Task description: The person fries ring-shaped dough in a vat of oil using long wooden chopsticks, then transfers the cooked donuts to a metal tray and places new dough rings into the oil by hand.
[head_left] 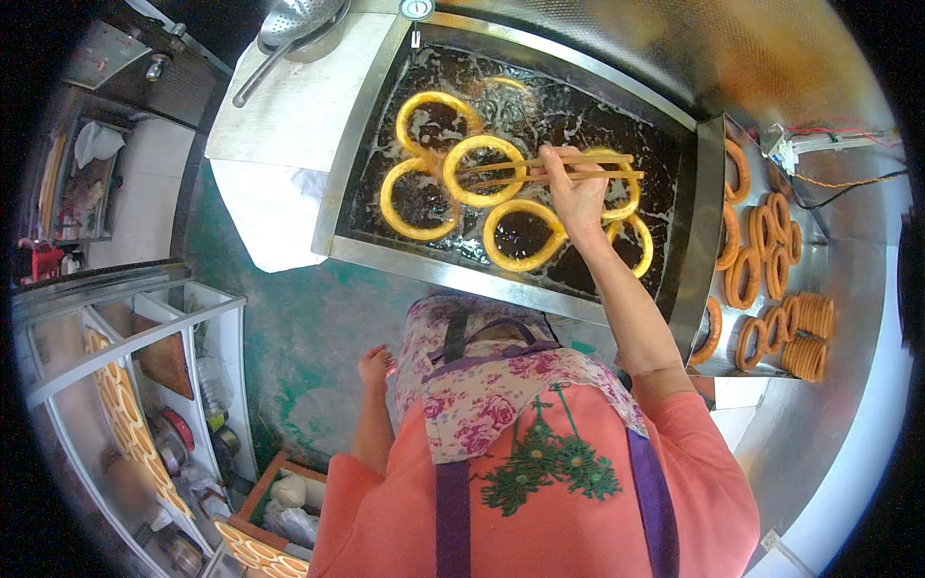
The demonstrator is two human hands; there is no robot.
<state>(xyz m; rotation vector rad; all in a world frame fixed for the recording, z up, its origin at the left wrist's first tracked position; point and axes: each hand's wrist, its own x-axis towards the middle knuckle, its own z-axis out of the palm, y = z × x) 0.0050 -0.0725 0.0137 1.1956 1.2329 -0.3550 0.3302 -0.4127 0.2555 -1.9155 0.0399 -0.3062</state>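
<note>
Chopsticks (549, 170), long, pale and wooden, are lying across the wide rectangular steel frying vat (358, 144) of dark oil, pinched in the grip of the right hand (578, 197). Their tips are reaching the middle golden dough ring (484, 170), which is floating among five others. Browned fried rings (771, 279) are crowding the steel worktop (848, 289) just beside. A steel strainer ladle (294, 29) is resting well apart. The left hand (376, 366) is hanging at the person's side with fingers loosely curled.

Long wooden chopsticks (540, 170) lie nearly level in the right hand (576, 197), tips on a pale golden dough ring (485, 170) floating among other rings in dark oil in the steel fryer (501, 279).
</note>
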